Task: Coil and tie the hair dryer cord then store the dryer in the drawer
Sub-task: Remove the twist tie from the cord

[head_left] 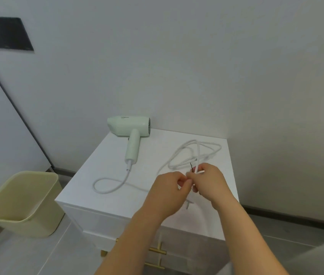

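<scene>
Pale green hair dryer (129, 128) lies at cabinet top (89, 175) back-left corner, handle toward front; left hand (169, 187) and right hand (208, 179) pinch black twist tie (191, 166) around coiled cord (193, 153) near right edge.

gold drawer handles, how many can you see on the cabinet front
2: one gold handle below the left forearm, and another gold handle just under it near the frame's bottom edge. The arms may hide more.
</scene>
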